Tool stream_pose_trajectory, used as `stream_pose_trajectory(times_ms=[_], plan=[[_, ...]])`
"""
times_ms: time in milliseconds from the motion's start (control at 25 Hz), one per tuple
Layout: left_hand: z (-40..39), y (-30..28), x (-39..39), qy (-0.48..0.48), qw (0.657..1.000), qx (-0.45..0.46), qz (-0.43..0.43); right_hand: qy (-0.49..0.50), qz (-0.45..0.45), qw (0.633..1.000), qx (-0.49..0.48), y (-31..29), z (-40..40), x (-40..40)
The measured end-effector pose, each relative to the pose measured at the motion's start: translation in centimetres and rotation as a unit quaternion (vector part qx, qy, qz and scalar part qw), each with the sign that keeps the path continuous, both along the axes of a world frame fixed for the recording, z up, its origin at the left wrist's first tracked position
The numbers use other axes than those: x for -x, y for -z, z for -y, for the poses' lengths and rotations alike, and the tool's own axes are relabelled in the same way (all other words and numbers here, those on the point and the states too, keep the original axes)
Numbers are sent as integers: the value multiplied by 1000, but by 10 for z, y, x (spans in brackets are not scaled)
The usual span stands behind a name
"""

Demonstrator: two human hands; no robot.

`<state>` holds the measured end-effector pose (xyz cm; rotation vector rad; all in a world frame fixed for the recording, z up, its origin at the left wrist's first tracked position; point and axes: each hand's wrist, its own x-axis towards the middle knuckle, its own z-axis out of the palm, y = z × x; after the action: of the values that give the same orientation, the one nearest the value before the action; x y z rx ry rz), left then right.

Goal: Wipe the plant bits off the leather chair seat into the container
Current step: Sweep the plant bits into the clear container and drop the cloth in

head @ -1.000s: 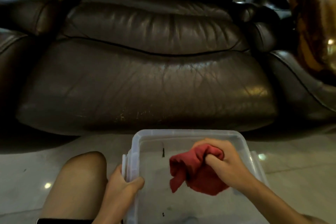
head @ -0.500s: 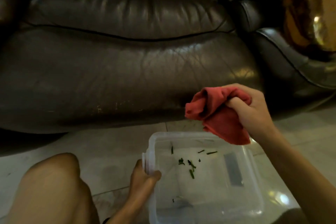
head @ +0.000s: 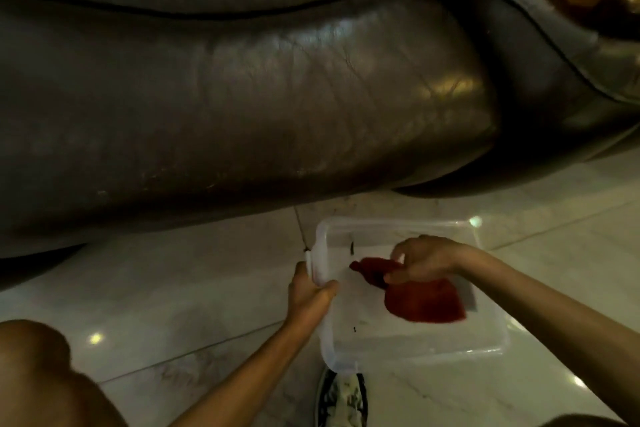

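A clear plastic container [head: 491,343] sits on the pale floor in front of the dark brown leather chair seat [head: 242,107]. My left hand [head: 311,291] grips its left rim. My right hand [head: 422,258] is inside the container, fingers closed on a red cloth [head: 422,302] that hangs down into it. A few small dark plant bits [head: 352,248] lie on the container's bottom near the far left corner; others may be hidden under the cloth. The seat surface in view shows only scuffs along its front edge.
The chair's right armrest [head: 561,55] bulges out at the right. My knee [head: 45,371] is at the bottom left and a patterned shoe [head: 341,399] sits just below the container. Glossy marble floor tiles [head: 173,288] surround the container.
My right hand has dropped from above the container's far edge down into it with the red cloth. The view has shifted right and downward; my left hand keeps its hold on the rim.
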<state>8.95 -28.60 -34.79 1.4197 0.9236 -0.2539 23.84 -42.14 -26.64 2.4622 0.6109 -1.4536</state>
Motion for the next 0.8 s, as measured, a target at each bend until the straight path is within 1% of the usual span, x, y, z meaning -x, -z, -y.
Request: stream_pose_trajectory(times_ms=[40, 80, 200, 280, 400, 560, 800], plan=[[7, 6, -3, 8, 1000, 1, 1, -32, -24, 999, 35, 7, 6, 0], [14, 10, -4, 16, 1000, -1, -1, -49, -34, 997, 47, 14, 10, 2], [27, 24, -5, 47, 999, -11, -13, -59, 5, 998, 15, 29, 14, 1], [31, 31, -6, 53, 998, -11, -20, -53, 36, 998, -20, 34, 10, -2], [28, 41, -8, 40, 999, -20, -23, -40, 52, 996, -56, 47, 5, -4], [25, 50, -13, 25, 999, -26, -9, 9, 88, 992, -87, 70, 7, -5], [14, 59, -17, 7, 999, -48, -2, 46, 81, 990, -107, 84, 15, -4]])
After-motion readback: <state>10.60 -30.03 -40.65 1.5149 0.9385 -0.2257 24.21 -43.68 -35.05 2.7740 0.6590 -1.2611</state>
